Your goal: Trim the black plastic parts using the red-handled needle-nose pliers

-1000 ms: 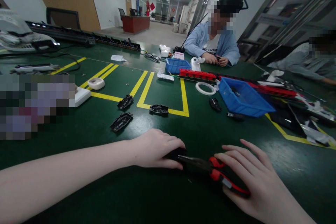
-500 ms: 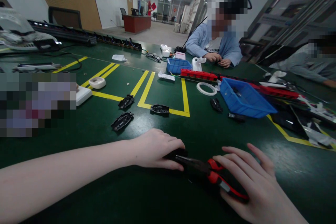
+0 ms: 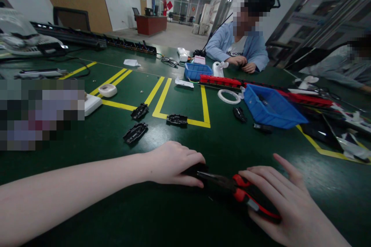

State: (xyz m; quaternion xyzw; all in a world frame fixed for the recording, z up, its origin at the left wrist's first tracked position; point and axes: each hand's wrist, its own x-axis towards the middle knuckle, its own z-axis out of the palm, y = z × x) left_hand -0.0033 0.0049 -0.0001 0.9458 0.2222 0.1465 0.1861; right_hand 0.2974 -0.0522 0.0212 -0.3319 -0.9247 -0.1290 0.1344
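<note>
My left hand (image 3: 176, 164) is closed around a dark plastic part (image 3: 194, 169) low over the green table; the fingers cover most of it. In my right hand (image 3: 286, 197) are red-handled needle-nose pliers (image 3: 242, 191), the fingers wrapped about the grips with the index finger raised. The pliers' narrow tip reaches the black part beside my left thumb; whether the jaws grip it I cannot tell. Beyond my left hand lie black plastic housings: one by the yellow tape (image 3: 177, 120), one further left (image 3: 139, 111), and a nearer one (image 3: 135, 133).
At right stands a blue bin (image 3: 274, 106) with dark parts inside; small black pieces (image 3: 239, 114) lie beside it. A white ring (image 3: 228, 96) and a smaller blue bin (image 3: 198, 71) are further back. A co-worker (image 3: 239, 48) sits across the table, another person at far right.
My right hand and the pliers have shifted slightly right, and the fingers have closed in a little. My left hand keeps its hold in nearly the same place.
</note>
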